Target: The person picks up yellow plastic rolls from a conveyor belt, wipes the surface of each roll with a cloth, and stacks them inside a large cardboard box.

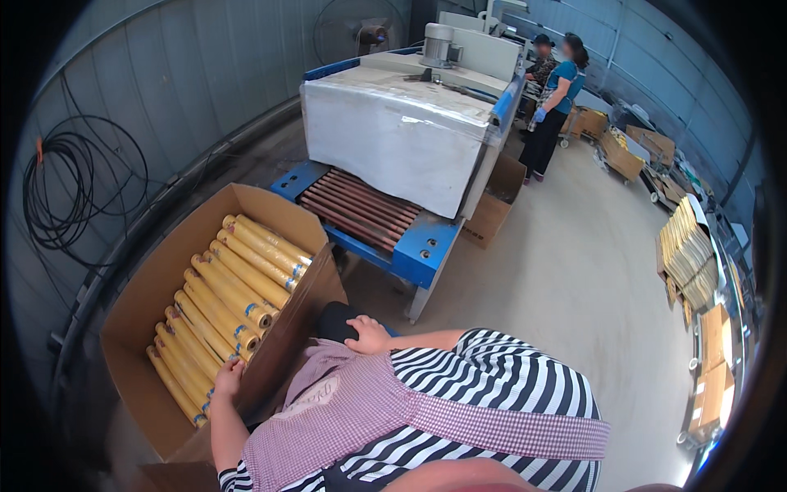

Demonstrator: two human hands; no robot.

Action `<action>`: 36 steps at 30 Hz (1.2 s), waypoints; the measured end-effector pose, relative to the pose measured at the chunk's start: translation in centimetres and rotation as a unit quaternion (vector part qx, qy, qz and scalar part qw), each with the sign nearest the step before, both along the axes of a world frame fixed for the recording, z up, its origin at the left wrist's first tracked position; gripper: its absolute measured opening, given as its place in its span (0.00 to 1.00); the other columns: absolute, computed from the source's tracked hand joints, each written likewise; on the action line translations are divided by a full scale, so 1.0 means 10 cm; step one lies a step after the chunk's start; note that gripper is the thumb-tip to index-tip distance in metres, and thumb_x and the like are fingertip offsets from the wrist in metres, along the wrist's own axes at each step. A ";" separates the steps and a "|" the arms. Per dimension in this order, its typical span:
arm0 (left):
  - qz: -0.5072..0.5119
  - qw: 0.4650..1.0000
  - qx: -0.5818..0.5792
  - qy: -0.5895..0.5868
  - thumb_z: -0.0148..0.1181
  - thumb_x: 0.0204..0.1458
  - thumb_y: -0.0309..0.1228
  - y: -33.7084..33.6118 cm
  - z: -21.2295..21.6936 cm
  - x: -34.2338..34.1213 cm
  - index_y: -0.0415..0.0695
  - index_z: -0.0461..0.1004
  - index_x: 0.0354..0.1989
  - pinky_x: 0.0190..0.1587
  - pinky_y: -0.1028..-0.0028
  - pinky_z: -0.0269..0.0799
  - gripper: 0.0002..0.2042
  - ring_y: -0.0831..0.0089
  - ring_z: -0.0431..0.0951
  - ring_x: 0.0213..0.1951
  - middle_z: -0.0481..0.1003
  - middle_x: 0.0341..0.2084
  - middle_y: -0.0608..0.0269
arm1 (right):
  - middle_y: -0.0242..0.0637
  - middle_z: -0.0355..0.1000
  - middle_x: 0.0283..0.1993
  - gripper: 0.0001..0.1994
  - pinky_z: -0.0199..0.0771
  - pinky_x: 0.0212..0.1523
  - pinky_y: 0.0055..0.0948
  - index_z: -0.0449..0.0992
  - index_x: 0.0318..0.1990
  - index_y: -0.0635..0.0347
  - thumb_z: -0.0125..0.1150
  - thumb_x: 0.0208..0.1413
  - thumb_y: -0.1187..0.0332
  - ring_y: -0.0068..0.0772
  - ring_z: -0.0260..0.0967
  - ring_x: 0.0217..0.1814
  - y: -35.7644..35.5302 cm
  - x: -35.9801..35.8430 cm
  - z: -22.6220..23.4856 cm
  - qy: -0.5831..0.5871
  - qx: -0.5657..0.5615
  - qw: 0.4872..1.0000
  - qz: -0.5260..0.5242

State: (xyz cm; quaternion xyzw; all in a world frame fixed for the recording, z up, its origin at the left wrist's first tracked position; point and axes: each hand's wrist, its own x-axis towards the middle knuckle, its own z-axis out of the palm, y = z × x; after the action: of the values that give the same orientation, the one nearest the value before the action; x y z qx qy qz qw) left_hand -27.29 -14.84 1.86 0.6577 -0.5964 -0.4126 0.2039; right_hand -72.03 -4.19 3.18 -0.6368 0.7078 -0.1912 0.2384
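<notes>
Held left hand [231,375] at the right-hand wall of the cardboard box [135,336], beside the ends of the yellow tubes [228,289], with fingers bent; could not tell whether gripping or merely touching. Rested right hand [370,334] on the dark-clothed knee [334,321], with fingers loosely spread. Found yellow tubes lying side by side inside the open, plain brown box: long, straight, glossy cylinders with blue bands and round, hollow ends. Noted beyond the box a machine with a blue metal frame [428,246], parallel rust-brown rollers [361,205], a wrinkled silvery sheet [385,148] and a cylindrical motor [438,45]. Observed a coiled black cable [45,221] against the ribbed wall [213,74], and smooth grey floor [541,262] to the right.
</notes>
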 end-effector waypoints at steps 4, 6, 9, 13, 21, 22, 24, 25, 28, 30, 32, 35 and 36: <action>-0.010 1.000 -0.017 -0.024 0.59 0.59 0.40 0.09 0.20 -0.12 0.39 0.76 0.53 0.39 0.73 0.72 0.19 0.73 0.76 0.33 0.79 0.33 0.61 | 0.51 0.62 0.64 0.34 0.60 0.67 0.46 0.68 0.63 0.55 0.60 0.51 0.47 0.56 0.59 0.67 -0.06 -0.03 0.04 -0.023 -0.003 0.999 0.044; -0.009 0.999 -0.034 -0.026 0.59 0.59 0.40 0.11 0.23 -0.14 0.39 0.75 0.53 0.39 0.73 0.73 0.20 0.73 0.76 0.33 0.79 0.32 0.61 | 0.51 0.62 0.64 0.34 0.60 0.67 0.46 0.68 0.63 0.55 0.61 0.51 0.47 0.56 0.59 0.66 -0.06 -0.02 0.02 -0.010 0.002 1.000 0.024; 0.002 0.999 -0.043 -0.008 0.60 0.59 0.40 0.10 0.24 -0.12 0.39 0.75 0.54 0.37 0.72 0.72 0.20 0.74 0.75 0.31 0.78 0.31 0.60 | 0.50 0.61 0.65 0.34 0.59 0.67 0.45 0.67 0.64 0.54 0.61 0.51 0.47 0.55 0.58 0.68 -0.07 0.01 0.07 -0.005 0.022 1.000 0.010; -0.009 0.999 -0.045 -0.013 0.60 0.59 0.40 0.05 0.26 -0.10 0.38 0.75 0.54 0.35 0.73 0.72 0.20 0.74 0.74 0.30 0.77 0.29 0.60 | 0.48 0.60 0.67 0.35 0.58 0.69 0.45 0.67 0.65 0.52 0.61 0.51 0.46 0.53 0.56 0.69 0.00 -0.08 0.04 -0.030 0.030 0.999 -0.006; -0.005 0.999 -0.041 0.004 0.61 0.59 0.40 -0.07 0.15 -0.01 0.38 0.75 0.52 0.34 0.73 0.71 0.19 0.74 0.74 0.29 0.76 0.27 0.62 | 0.49 0.62 0.64 0.34 0.59 0.67 0.44 0.68 0.63 0.54 0.62 0.51 0.47 0.55 0.58 0.67 0.02 -0.09 0.06 -0.033 0.010 0.999 -0.022; 0.000 0.999 -0.036 0.007 0.61 0.59 0.40 -0.06 0.15 -0.01 0.39 0.75 0.52 0.34 0.73 0.71 0.19 0.74 0.74 0.29 0.76 0.27 0.62 | 0.49 0.62 0.64 0.34 0.59 0.67 0.44 0.68 0.63 0.54 0.62 0.51 0.47 0.55 0.58 0.67 0.03 -0.09 0.09 -0.034 0.013 0.999 -0.020; 0.003 0.998 -0.064 -0.006 0.61 0.58 0.40 -0.03 0.16 -0.04 0.40 0.76 0.52 0.34 0.71 0.72 0.19 0.73 0.75 0.29 0.76 0.26 0.61 | 0.49 0.62 0.63 0.33 0.59 0.67 0.44 0.69 0.62 0.54 0.63 0.50 0.47 0.55 0.58 0.66 0.00 -0.09 0.07 -0.039 0.012 0.999 -0.014; 0.001 0.995 -0.098 -0.024 0.61 0.58 0.40 0.01 0.19 -0.05 0.41 0.76 0.51 0.33 0.71 0.72 0.18 0.72 0.75 0.28 0.76 0.25 0.61 | 0.49 0.62 0.63 0.33 0.60 0.67 0.45 0.69 0.61 0.54 0.63 0.50 0.47 0.55 0.58 0.66 -0.03 -0.08 0.09 -0.032 0.010 0.999 -0.012; 0.030 0.981 -0.172 -0.090 0.62 0.56 0.39 0.07 0.31 -0.11 0.44 0.76 0.50 0.33 0.67 0.73 0.17 0.67 0.77 0.26 0.76 0.23 0.58 | 0.49 0.63 0.61 0.31 0.61 0.66 0.45 0.71 0.59 0.54 0.64 0.49 0.49 0.55 0.59 0.65 -0.05 -0.03 0.14 -0.016 0.009 1.000 -0.007; 0.036 0.981 -0.165 -0.092 0.61 0.55 0.37 0.10 0.32 -0.10 0.45 0.77 0.50 0.33 0.66 0.73 0.16 0.64 0.77 0.26 0.76 0.22 0.57 | 0.49 0.64 0.60 0.30 0.61 0.65 0.44 0.72 0.58 0.54 0.65 0.48 0.50 0.55 0.60 0.63 -0.08 0.00 0.12 -0.019 -0.007 1.000 -0.010; 0.019 0.981 -0.171 -0.090 0.61 0.55 0.38 0.17 0.42 -0.19 0.45 0.77 0.50 0.33 0.66 0.73 0.16 0.63 0.77 0.26 0.76 0.21 0.57 | 0.48 0.64 0.60 0.29 0.62 0.65 0.44 0.72 0.57 0.53 0.65 0.48 0.50 0.54 0.60 0.63 -0.13 -0.03 0.03 -0.029 -0.022 0.999 -0.016; 0.023 0.979 -0.169 -0.115 0.61 0.55 0.37 0.29 0.53 -0.26 0.45 0.78 0.49 0.33 0.66 0.73 0.15 0.64 0.77 0.26 0.76 0.21 0.58 | 0.47 0.64 0.60 0.28 0.62 0.65 0.44 0.73 0.56 0.52 0.64 0.49 0.51 0.53 0.60 0.64 -0.11 -0.02 -0.01 -0.034 -0.032 0.999 -0.017; 0.025 0.976 -0.177 -0.125 0.61 0.55 0.36 0.32 0.60 -0.29 0.45 0.78 0.48 0.33 0.66 0.73 0.15 0.65 0.77 0.26 0.75 0.21 0.59 | 0.47 0.64 0.60 0.27 0.62 0.64 0.44 0.73 0.56 0.53 0.64 0.50 0.51 0.53 0.60 0.64 -0.08 0.00 0.01 -0.038 -0.034 0.998 -0.023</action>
State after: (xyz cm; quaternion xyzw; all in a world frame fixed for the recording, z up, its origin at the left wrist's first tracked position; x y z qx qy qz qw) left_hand -30.22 -11.65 7.85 0.6721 -0.6642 -0.2098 0.2511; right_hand -72.08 -5.04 3.24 -0.6205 0.7058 -0.2445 0.2391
